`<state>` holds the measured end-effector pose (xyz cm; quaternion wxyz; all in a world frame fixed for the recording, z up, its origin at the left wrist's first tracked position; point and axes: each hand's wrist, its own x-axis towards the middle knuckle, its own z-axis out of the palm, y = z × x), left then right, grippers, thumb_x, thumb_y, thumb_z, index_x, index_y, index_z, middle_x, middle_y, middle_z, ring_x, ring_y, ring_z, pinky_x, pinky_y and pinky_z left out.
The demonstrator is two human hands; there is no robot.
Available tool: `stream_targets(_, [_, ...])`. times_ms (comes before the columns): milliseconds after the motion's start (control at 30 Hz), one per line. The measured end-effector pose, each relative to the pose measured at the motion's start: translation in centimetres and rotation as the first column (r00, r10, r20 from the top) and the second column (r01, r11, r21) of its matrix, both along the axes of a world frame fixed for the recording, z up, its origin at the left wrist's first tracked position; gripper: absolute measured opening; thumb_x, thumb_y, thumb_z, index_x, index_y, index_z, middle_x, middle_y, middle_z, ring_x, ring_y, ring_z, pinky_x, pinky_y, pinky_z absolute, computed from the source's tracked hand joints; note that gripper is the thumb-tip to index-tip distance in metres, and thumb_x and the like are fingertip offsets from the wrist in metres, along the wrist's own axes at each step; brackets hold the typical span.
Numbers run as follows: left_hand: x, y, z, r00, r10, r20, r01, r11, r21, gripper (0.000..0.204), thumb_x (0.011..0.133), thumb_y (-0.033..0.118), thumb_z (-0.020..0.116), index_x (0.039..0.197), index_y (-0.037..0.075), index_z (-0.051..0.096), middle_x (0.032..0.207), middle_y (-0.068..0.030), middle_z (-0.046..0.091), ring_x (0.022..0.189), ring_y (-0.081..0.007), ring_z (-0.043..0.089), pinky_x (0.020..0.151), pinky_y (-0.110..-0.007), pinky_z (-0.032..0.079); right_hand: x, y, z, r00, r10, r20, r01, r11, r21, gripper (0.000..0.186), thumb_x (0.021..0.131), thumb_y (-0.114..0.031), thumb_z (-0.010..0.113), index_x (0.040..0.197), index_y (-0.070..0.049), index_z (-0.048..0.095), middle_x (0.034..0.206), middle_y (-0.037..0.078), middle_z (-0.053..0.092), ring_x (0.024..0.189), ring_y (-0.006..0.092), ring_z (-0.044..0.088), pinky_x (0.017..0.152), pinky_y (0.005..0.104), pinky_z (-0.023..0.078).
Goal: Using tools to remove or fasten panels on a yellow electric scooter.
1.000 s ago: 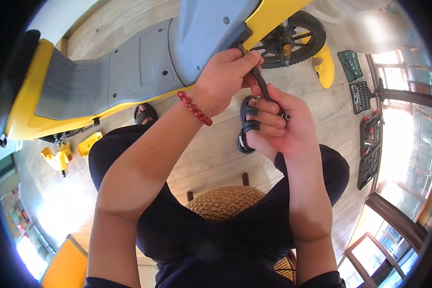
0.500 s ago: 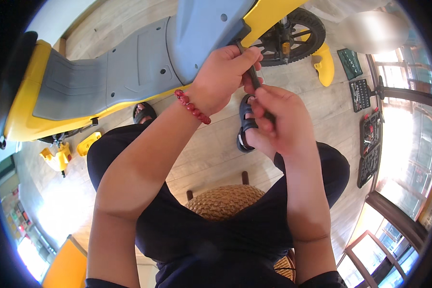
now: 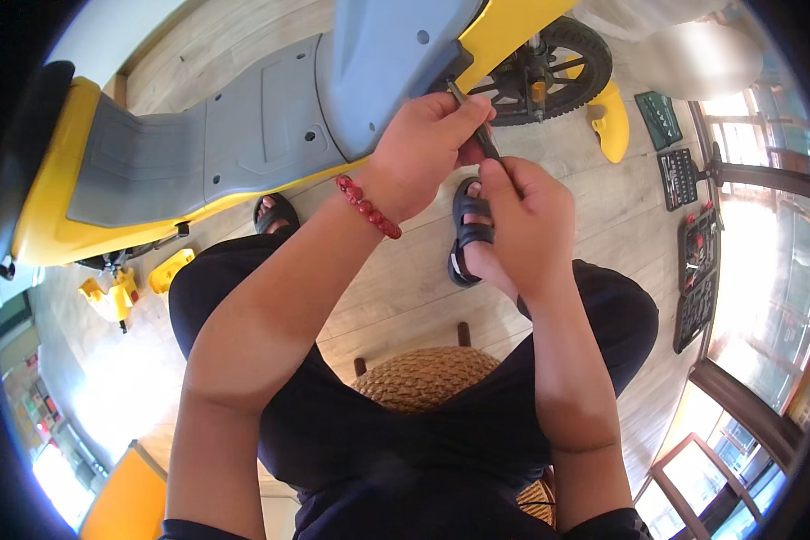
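A yellow and grey-blue scooter [image 3: 265,112] stands in front of me, its small front wheel [image 3: 562,72] at the upper right. My left hand [image 3: 430,139], with a red bead bracelet on its wrist, pinches the upper part of a slim dark screwdriver-like tool [image 3: 487,142] close to the scooter's side. The tool's upper end reaches a dark block [image 3: 448,68] under the body panel; the exact contact is hidden. Lower down, my right hand [image 3: 533,216] is closed around the tool's other end, its thumb along the shaft and its fingers mostly hidden.
A yellow curved fender [image 3: 609,124] lies on the floor beyond the wheel. Along the right stand open tool cases [image 3: 696,247] and a dark green case [image 3: 659,121]. Yellow plastic parts [image 3: 112,295] lie at the left. A woven stool [image 3: 423,378] is beneath me, between my legs.
My right hand has rolled around the tool, so its back now shows more and its fingers less. My left hand keeps its pinch. The whole view has shifted slightly.
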<state>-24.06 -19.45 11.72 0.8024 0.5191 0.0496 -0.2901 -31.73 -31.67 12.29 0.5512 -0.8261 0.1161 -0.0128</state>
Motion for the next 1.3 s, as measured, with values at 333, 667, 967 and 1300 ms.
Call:
stream_targets(333, [-0.8, 1.7, -2.3, 0.971, 0.132, -0.198, -0.18, 0.951, -0.252, 0.028, 0.096, 0.022, 0.046, 0.106, -0.003, 0.054, 0.094, -0.0092, 0.059, 0.07, -0.017, 0.057, 0.078, -0.034, 0.049, 0.6, 0.2, 1.6, 0.912, -0.003, -0.411, 0.257, 0.785, 0.563, 0.025, 0.094, -0.022, 0.051, 0.082, -0.003, 0.063, 0.061, -0.001, 0.048, 0.049, 0.0109, 0.043, 0.047, 0.025, 0.036])
stream_targets(667, [0.3, 1.6, -1.8, 0.945, 0.147, -0.291, -0.227, 0.938, -0.264, 0.031, 0.1, 0.027, 0.039, 0.107, 0.0, 0.052, 0.099, -0.0087, 0.057, 0.076, -0.0162, 0.053, 0.082, -0.036, 0.049, 1.3, -1.3, 1.3, 0.879, 0.19, -0.438, 0.347, 0.376, 0.859, 0.022, 0.094, -0.022, 0.052, 0.091, -0.001, 0.059, 0.059, -0.003, 0.044, 0.046, 0.0066, 0.041, 0.04, 0.0216, 0.035])
stream_targets(967, [0.3, 1.1, -2.5, 0.94, 0.136, -0.312, -0.241, 0.914, -0.326, 0.033, 0.101, 0.029, 0.036, 0.109, 0.001, 0.051, 0.101, -0.0093, 0.058, 0.083, -0.0207, 0.055, 0.08, -0.037, 0.048, 1.5, 0.0, 2.6, 0.915, 0.006, -0.404, 0.282, 0.707, 0.648, 0.022, 0.092, -0.022, 0.055, 0.096, -0.001, 0.059, 0.065, -0.002, 0.048, 0.05, 0.0049, 0.041, 0.04, 0.019, 0.032])
stream_targets(1300, [0.3, 1.2, -2.3, 0.937, 0.136, -0.322, -0.248, 0.909, -0.336, 0.032, 0.101, 0.028, 0.035, 0.108, 0.002, 0.051, 0.102, -0.01, 0.057, 0.084, -0.0225, 0.055, 0.079, -0.037, 0.047, 1.9, -0.4, 2.3, 0.891, 0.134, -0.433, 0.299, 0.545, 0.783, 0.019, 0.09, -0.02, 0.059, 0.091, -0.002, 0.061, 0.064, -0.002, 0.047, 0.049, 0.0058, 0.04, 0.039, 0.0195, 0.029])
